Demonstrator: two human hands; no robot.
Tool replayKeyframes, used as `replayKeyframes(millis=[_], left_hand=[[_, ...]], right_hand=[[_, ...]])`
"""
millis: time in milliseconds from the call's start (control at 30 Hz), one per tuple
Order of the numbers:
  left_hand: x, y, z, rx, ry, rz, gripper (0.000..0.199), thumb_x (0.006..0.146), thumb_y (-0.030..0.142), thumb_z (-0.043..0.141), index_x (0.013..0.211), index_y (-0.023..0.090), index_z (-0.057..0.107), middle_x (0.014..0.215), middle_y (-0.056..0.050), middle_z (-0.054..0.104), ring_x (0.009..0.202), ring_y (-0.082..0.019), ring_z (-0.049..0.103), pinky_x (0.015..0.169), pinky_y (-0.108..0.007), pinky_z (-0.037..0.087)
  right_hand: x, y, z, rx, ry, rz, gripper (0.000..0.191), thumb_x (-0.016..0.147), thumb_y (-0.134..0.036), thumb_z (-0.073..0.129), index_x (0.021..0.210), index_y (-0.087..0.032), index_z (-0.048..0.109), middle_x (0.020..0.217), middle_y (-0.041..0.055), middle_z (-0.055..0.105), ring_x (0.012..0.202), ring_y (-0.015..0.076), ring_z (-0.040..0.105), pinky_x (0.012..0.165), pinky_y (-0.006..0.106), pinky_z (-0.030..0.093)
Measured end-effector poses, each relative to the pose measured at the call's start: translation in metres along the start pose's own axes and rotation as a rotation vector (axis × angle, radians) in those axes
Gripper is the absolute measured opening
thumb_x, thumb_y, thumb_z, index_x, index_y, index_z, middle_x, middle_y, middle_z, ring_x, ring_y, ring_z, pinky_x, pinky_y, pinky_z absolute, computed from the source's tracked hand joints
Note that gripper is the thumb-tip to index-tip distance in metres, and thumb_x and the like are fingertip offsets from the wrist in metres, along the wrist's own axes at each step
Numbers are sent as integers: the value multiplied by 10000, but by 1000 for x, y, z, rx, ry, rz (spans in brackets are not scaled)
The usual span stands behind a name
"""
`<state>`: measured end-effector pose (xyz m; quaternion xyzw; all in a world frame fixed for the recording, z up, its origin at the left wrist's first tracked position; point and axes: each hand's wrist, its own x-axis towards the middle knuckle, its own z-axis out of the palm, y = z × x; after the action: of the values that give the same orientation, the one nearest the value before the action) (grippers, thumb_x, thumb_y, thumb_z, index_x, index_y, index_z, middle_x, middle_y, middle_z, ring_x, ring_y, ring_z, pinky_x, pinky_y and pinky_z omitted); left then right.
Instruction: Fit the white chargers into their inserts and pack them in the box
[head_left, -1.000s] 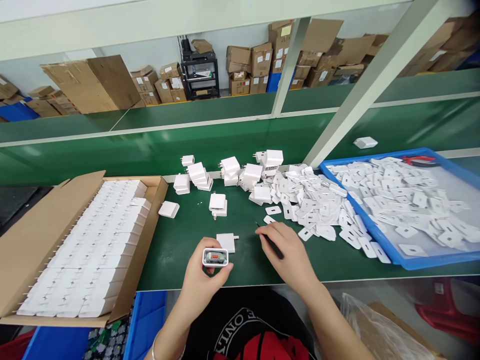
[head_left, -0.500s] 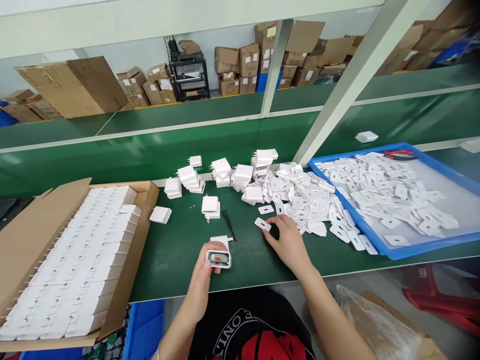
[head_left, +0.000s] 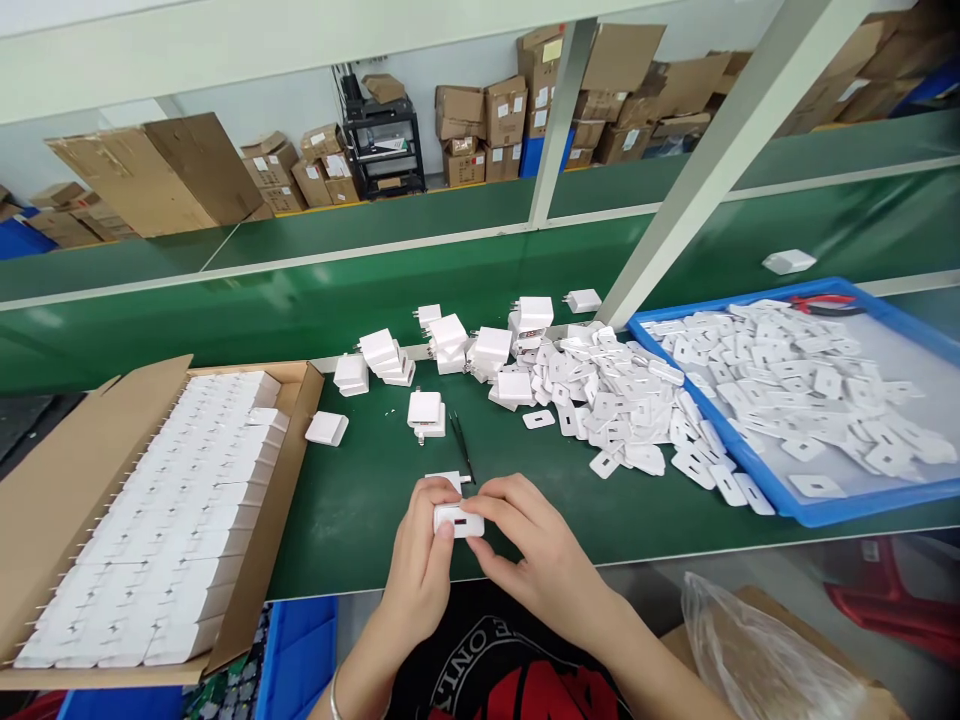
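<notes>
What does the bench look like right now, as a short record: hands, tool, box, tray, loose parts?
left hand: holding a white charger
right hand: fingertips at the slotted cover on the charger's front
tool: black tweezers, lying on the green bench
box: cardboard box at left, chargers in rows
tray: blue tray at right, loose covers and red-handled pliers inside
loose parts: cover pile beside the tray

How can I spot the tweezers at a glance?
On the green bench, look between the open cardboard box at the left and the heap of white plates at the right. The tweezers lie just right of a two-piece stack of white chargers. They are slim and black; the pieces around them are white and blocky.
</notes>
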<state>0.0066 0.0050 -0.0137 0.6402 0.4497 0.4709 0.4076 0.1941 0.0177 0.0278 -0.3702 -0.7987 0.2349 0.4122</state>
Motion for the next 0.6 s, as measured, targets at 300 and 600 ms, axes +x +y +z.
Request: replayKeyframes(millis=[300,600], left_hand=[[-8,-8,5,57,60,57,350,1110,453,320,1309,309,570,1364,-106,438,1238,-275,529,999,-439,499],[0,-14,-3,88,-11,115,365,1106,388,372,1276,281,677,1126,-84,585,996,-242,601,852,-362,508]], right_hand=[[-3,19,23,565,-125,426,317,1079,-484,498,1263,-240,582,1000,28,673,853,175,616,766,314,518],[1,25,30,566,-26,365,339,998,-505,610,1198,-234,577,880,4,629,752,161,546,688,287,471]])
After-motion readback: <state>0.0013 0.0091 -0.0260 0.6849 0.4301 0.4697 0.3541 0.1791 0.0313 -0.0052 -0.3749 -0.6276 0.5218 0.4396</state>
